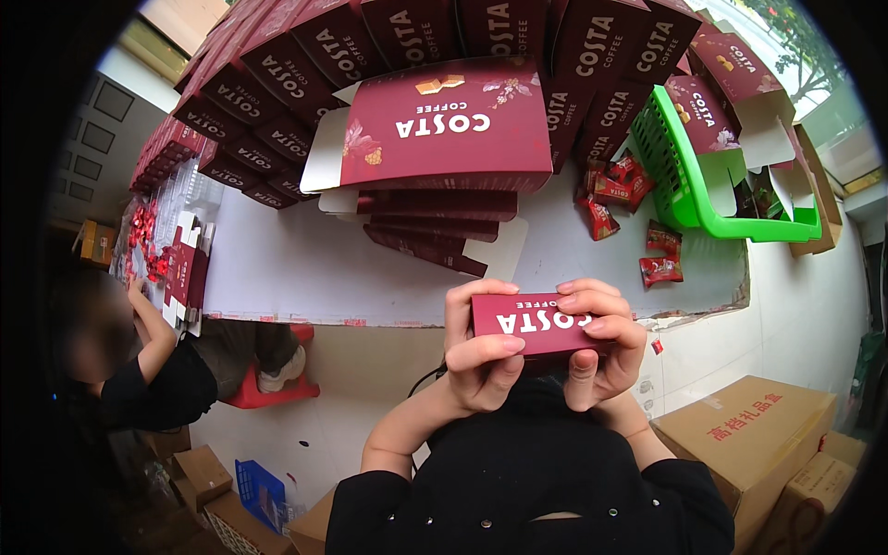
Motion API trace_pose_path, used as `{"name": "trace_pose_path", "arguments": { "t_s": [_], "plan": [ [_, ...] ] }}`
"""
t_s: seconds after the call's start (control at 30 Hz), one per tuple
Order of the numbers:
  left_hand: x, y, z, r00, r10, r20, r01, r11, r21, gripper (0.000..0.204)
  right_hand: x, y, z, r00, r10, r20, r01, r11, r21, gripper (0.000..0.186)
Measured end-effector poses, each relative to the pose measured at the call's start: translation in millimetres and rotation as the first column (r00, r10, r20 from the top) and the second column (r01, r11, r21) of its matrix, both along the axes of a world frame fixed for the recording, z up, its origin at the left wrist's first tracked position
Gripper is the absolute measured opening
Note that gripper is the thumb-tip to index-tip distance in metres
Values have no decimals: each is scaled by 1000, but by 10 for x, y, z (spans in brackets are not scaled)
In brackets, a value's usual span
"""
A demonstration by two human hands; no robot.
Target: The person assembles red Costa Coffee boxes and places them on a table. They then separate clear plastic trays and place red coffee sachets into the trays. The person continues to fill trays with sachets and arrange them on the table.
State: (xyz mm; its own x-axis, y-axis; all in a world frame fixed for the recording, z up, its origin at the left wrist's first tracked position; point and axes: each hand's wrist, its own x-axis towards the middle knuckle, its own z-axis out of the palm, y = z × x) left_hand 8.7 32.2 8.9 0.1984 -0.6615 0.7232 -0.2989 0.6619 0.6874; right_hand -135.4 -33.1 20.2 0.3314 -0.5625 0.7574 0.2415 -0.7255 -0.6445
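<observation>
Between my two hands, in front of my chest and off the table's near edge, is a small maroon carton (535, 324) with white lettering. My left hand (486, 351) grips its left end, thumb and fingers closed round it. At the other end my right hand (601, 342) clasps it, fingers over the top face and thumb below. Just beyond lies a stack of open maroon cartons (444, 134), the top one with a white flap sticking out to the left. Several red wrapped sweets (661, 268) lie on the table to the right of my hands.
Rows of maroon cartons (407, 37) are piled at the back of the white table (277, 268). A green basket (689, 199) holding cartons stands at right. Brown cardboard boxes (749, 425) sit on the floor at lower right. At left, another person (157, 370) works near a red stool (277, 384).
</observation>
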Motion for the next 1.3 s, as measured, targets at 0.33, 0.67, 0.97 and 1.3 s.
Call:
{"name": "trace_pose_path", "arguments": {
  "t_s": [0.33,0.67,0.97,1.3],
  "plan": [
    [-21,19,-74,995,-95,-34,96,995,26,30,-55,12,-67,999,-42,-3,42,999,-3,21],
    [12,-14,-140,995,-101,-9,101,995,27,43,-63,5,-62,998,-58,-6,58,995,85,33],
    [227,166,39,978,-193,-78,207,946,250,64,-329,-162,514,727,429,-536,-258,894,366,60],
    [942,401,-15,690,671,-272,-595,740,315,29,-377,-186,689,934,-180,310,-93,712,696,89]
  ]
}}
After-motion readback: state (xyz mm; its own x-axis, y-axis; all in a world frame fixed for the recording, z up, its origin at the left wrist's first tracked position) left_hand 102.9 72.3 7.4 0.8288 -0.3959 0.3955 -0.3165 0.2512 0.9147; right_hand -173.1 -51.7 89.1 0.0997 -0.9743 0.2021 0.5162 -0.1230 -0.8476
